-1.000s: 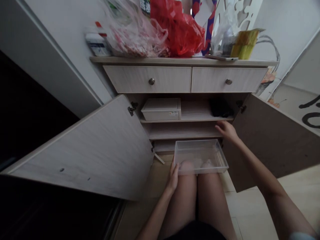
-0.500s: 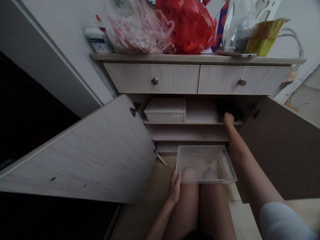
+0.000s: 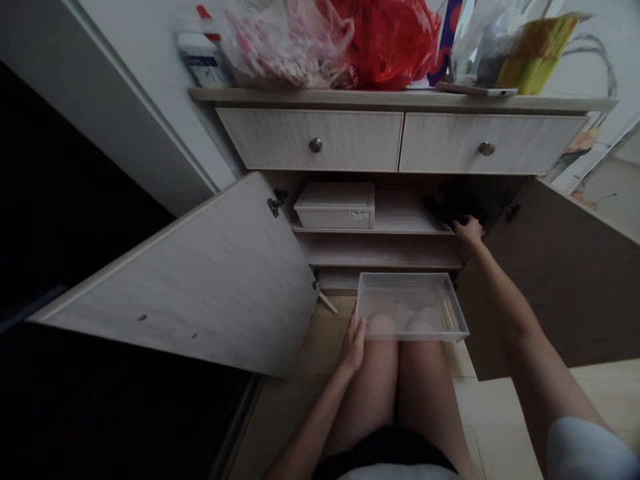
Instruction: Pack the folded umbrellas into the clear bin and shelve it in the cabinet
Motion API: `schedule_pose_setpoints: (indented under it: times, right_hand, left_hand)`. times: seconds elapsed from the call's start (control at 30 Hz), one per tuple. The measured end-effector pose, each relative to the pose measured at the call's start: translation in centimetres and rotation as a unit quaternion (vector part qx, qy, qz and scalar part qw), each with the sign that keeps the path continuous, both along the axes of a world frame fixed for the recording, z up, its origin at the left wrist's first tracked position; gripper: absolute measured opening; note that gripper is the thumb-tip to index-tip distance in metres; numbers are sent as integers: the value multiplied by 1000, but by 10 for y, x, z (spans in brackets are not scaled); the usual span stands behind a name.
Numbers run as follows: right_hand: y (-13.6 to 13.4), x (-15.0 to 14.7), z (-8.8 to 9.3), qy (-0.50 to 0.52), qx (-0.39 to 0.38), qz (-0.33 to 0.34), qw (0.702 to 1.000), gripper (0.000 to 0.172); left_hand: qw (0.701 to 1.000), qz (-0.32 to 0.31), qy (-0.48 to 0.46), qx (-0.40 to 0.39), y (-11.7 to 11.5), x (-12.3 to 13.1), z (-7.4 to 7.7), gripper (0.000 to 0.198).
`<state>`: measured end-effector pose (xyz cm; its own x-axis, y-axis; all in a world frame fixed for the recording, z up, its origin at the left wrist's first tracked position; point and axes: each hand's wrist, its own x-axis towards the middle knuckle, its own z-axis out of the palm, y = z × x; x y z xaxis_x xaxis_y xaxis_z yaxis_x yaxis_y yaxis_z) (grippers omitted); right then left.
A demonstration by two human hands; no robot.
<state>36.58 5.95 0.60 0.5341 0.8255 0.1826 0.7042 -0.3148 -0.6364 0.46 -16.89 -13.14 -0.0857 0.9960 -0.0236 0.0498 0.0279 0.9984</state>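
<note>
Both hands are busy: our left hand, fingers spread, steadies the clear plastic tray on our knees, while our right hand has just reached the dark bundle on the shelf, its grip unclear.

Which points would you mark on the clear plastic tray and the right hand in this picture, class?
clear plastic tray (image 3: pixel 411 308), head view, on the tray's floor
right hand (image 3: pixel 469 231), head view, on the back of the hand

The clear rectangular plastic tray looks smooth and glossy, the pale wood-grain laminate cabinet door matt, the round metal drawer knob softly sheened, and the thin red plastic bag shiny.
</note>
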Motion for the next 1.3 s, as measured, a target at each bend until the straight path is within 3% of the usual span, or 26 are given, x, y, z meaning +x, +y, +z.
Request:
schedule_pose_setpoints:
  times: [0.17,0.27,0.4,0.5,0.67,0.93,1.3]
  right_hand:
    - [-59,12,-2,200,90,129,967,45]
    - [-108,18,-2,224,115,243,937,58]
    - [-164,17,2,204,36,350,914,68]
    - [-186,5,4,171,-20,424,889,60]
    - [-185,-25,-13,36,5,485,874,34]
    - [-162,-42,-49,-210,51,449,867,31]
    - [-159,-59,-43,-373,-46,404,834,22]
  left_hand:
    - [1000,-4,-8,12,1,0,2,76]
    - [1000,-7,-10,24,1,0,3,72]
    - [1000,-1,1,27,-1,1,4,71]
    - [999,-2,5,33,-2,2,6,70]
    - [999,-4,15,43,-2,3,7,75]
    - [999,-19,-3,25,1,-4,-2,75]
    - [999,-22,-11,39,-2,-5,-2,68]
